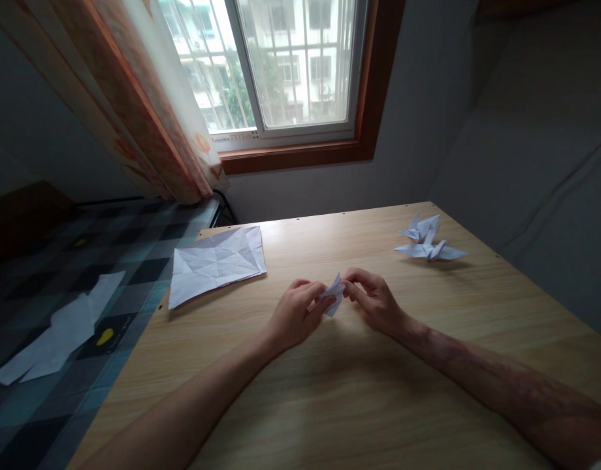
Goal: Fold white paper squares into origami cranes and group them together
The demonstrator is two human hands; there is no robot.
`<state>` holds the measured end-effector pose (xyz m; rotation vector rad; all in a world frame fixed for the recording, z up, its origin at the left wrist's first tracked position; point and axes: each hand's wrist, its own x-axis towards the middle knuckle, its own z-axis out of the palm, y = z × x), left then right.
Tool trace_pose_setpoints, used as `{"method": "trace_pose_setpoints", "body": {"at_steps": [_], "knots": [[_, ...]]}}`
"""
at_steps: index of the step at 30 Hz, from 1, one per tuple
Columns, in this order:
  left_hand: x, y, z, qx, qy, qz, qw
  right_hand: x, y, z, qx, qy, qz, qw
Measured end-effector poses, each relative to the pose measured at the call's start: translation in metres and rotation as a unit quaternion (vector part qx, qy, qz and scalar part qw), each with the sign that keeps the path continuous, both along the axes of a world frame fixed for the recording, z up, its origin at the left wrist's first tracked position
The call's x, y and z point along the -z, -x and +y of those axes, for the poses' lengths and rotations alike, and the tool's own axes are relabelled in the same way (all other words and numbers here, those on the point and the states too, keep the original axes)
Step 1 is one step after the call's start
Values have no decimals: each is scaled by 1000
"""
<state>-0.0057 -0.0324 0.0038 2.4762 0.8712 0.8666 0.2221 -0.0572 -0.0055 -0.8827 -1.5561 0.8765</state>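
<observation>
Between my two hands is a small piece of folded white paper [334,295], held up just above the table with a pointed end facing up. My left hand [300,309] pinches it from the left, thumb on the near side. From the right, my right hand [373,299] grips its edge between thumb and fingers. Part of the paper is hidden behind the fingers. Two finished paper cranes, one white crane [430,250] in front and another crane [420,228] behind it, stand at the table's far right.
Creased white paper sheets [217,261] lie at the wooden table's [300,391] far left corner. More paper pieces [68,329] rest on the checked bed cover [148,228] to the left. A window [295,65] with a curtain [148,117] is beyond the table.
</observation>
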Motion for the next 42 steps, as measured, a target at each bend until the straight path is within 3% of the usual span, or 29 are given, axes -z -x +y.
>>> {"method": "trace_pose_setpoints", "body": {"at_steps": [4,11,21,25,28,34,38,42], "knots": [[3,1,2,-17,31,-27,999,3,1,3,31,-5,-2,999],[5,1,6,-2,202,-162,966,5,2,4,68,-7,-11,998],[-3,0,2,44,330,-214,918,13,2,11,10,72,61,995],[-6,-1,2,43,329,-203,921,8,2,10,-51,97,62,992],[-5,-1,3,38,302,-196,932,5,1,10,-55,94,51,993],[0,-1,3,-83,113,-180,974,12,4,11,-33,82,49,995],[-4,-1,-2,-42,164,-168,971,11,5,7,15,10,-8,1000],[-10,-1,-7,-18,183,-153,971,8,4,3,18,-27,-31,999]]}}
